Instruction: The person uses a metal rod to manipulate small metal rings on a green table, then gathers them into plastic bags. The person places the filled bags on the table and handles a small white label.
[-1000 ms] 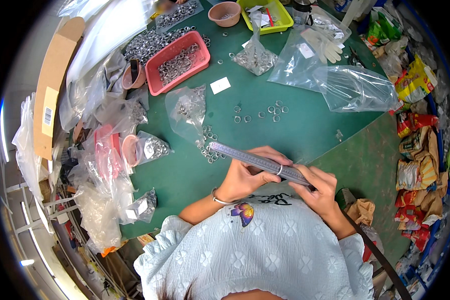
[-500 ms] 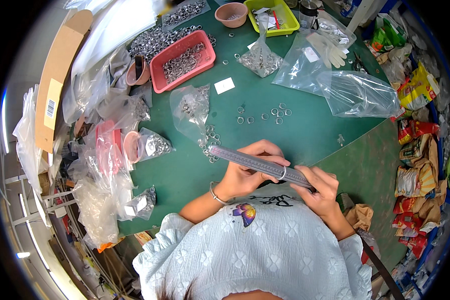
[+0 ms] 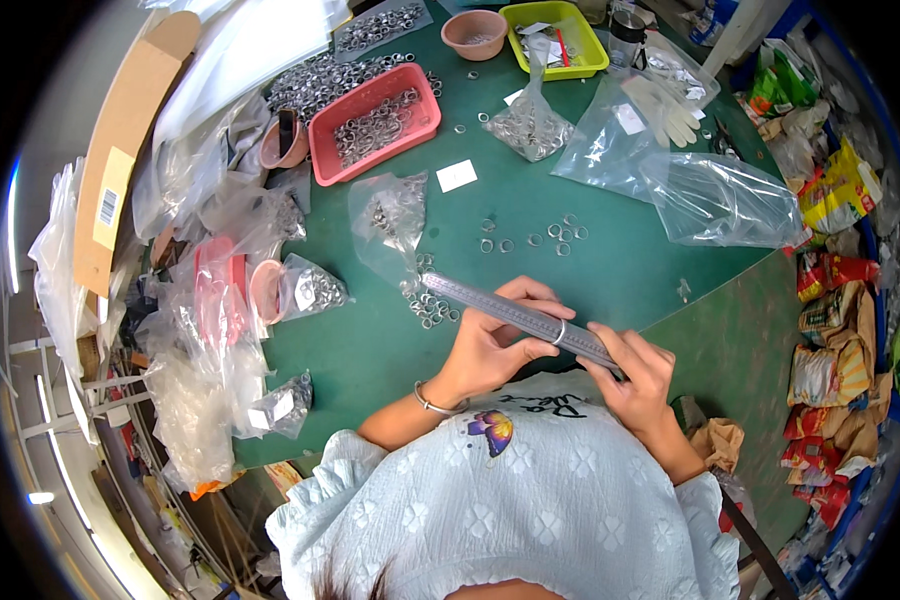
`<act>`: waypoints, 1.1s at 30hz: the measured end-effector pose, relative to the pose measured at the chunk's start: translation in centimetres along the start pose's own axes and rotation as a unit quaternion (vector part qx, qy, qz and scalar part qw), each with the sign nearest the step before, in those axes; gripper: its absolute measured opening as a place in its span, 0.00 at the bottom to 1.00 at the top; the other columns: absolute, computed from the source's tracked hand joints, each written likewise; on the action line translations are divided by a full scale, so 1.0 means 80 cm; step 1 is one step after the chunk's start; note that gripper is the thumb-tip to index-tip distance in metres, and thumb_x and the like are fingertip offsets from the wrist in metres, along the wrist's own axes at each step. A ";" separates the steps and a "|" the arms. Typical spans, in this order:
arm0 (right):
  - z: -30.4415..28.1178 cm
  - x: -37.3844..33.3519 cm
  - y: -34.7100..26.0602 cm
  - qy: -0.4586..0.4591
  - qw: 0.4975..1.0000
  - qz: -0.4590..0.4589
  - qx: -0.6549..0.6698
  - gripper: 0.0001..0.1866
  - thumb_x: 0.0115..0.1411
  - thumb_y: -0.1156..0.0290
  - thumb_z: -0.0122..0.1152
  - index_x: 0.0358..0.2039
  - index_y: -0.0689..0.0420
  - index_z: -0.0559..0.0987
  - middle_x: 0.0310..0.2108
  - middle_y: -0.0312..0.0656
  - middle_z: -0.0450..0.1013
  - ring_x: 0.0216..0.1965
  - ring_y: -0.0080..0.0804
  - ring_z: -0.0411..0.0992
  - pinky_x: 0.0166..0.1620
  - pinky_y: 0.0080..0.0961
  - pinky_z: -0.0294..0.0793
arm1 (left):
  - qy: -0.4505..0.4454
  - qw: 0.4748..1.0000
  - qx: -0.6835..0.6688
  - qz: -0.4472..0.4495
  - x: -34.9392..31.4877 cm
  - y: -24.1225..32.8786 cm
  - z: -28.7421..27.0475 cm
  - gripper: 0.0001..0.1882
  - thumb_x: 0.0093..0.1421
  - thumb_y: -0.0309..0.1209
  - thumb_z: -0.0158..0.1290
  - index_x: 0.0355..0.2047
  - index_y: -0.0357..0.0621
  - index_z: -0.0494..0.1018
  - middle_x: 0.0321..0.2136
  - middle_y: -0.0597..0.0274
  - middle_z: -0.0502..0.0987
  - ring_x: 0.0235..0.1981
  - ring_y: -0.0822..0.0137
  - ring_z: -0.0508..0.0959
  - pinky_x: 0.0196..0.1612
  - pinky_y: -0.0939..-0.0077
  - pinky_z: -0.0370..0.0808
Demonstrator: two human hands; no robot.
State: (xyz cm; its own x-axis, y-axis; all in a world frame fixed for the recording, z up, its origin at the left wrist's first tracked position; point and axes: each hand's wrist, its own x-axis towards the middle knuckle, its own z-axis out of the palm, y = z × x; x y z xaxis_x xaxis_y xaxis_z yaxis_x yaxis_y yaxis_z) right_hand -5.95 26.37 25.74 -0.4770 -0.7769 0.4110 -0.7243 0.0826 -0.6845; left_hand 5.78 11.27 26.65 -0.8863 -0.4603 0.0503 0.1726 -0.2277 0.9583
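A grey ring mandrel (image 3: pixel 490 304), tapered and marked along its length, is held slantwise above the near edge of the table. My left hand (image 3: pixel 495 345) is closed around its middle, fingers behind and thumb in front. At the thicker end, my right hand (image 3: pixel 633 380) grips it between thumb and fingers. A silver ring (image 3: pixel 561 332) encircles the mandrel between my two hands. Close to the thin tip lies a cluster of rings (image 3: pixel 432 310) beside a clear plastic bag (image 3: pixel 385 235) with rings in it. Several loose rings (image 3: pixel 565 233) are scattered farther off on the green table (image 3: pixel 470 215).
A pink tray (image 3: pixel 320 150) of rings stands at the back left, before a ring heap (image 3: pixel 320 85). Beyond are a round bowl (image 3: pixel 473 48) and a yellow-green tray (image 3: pixel 590 65). Clear bags (image 3: pixel 720 205) and a white glove (image 3: pixel 678 125) lie right; packets (image 3: pixel 830 370) line the far right.
The mandrel has rolled or tilted slightly in my hands, and its thin tip sits a little higher in view. The table view has shifted slightly. Both hands keep their hold.
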 end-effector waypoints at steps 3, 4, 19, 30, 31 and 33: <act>0.003 0.001 -0.001 0.001 1.000 0.019 0.004 0.17 0.40 0.72 0.69 0.35 0.56 0.79 0.18 0.38 0.69 0.14 0.33 0.66 0.19 0.25 0.65 | 0.014 1.000 -0.012 -0.004 0.001 -0.014 -0.005 0.19 0.45 0.30 0.64 0.36 0.32 0.75 0.35 0.61 0.69 0.35 0.70 0.71 0.39 0.78 0.69; 0.004 0.001 0.000 0.003 1.000 0.013 -0.006 0.17 0.40 0.72 0.69 0.34 0.56 0.79 0.18 0.38 0.68 0.14 0.33 0.66 0.19 0.25 0.65 | 0.019 1.000 -0.021 0.000 0.001 -0.017 -0.006 0.19 0.45 0.30 0.63 0.36 0.32 0.75 0.35 0.60 0.70 0.35 0.70 0.72 0.39 0.78 0.70; 0.027 0.002 0.011 -0.040 0.999 -0.009 -0.018 0.16 0.42 0.75 0.67 0.35 0.59 0.78 0.18 0.43 0.67 0.15 0.36 0.65 0.20 0.25 0.64 | 0.110 0.993 -0.041 0.024 -0.024 -0.018 -0.053 0.13 0.49 0.19 0.57 0.38 0.33 0.73 0.42 0.62 0.68 0.41 0.71 0.71 0.45 0.79 0.70; 0.009 0.024 -0.033 -0.105 0.993 -0.024 0.050 0.16 0.41 0.75 0.68 0.34 0.59 0.78 0.15 0.40 0.65 0.13 0.32 0.63 0.17 0.24 0.63 | 0.029 0.999 -0.042 -0.007 -0.033 0.006 -0.035 0.16 0.40 0.24 0.64 0.32 0.35 0.77 0.33 0.58 0.72 0.34 0.68 0.73 0.36 0.78 0.72; 0.008 0.024 -0.034 -0.100 0.994 -0.029 0.046 0.16 0.41 0.75 0.68 0.34 0.59 0.78 0.15 0.39 0.65 0.12 0.32 0.63 0.17 0.24 0.63 | 0.029 0.999 -0.034 0.018 -0.033 0.003 -0.034 0.16 0.40 0.24 0.64 0.32 0.35 0.77 0.33 0.58 0.72 0.33 0.68 0.73 0.36 0.78 0.72; 0.010 0.024 -0.036 -0.091 0.994 -0.043 0.040 0.16 0.41 0.74 0.68 0.34 0.58 0.78 0.15 0.39 0.65 0.12 0.32 0.64 0.17 0.24 0.62 | 0.032 0.999 -0.017 0.018 -0.036 0.009 -0.034 0.16 0.40 0.25 0.64 0.32 0.35 0.77 0.33 0.58 0.72 0.33 0.68 0.73 0.36 0.78 0.72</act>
State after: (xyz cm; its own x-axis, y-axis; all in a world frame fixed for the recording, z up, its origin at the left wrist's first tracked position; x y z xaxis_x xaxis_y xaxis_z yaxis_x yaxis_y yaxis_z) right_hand -4.39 24.18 28.03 -0.3130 -0.8792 0.3593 -0.7123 -0.0330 -0.7011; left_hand 9.61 10.08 26.41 -0.8498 -0.5229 0.0661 0.2203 -0.2385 0.9458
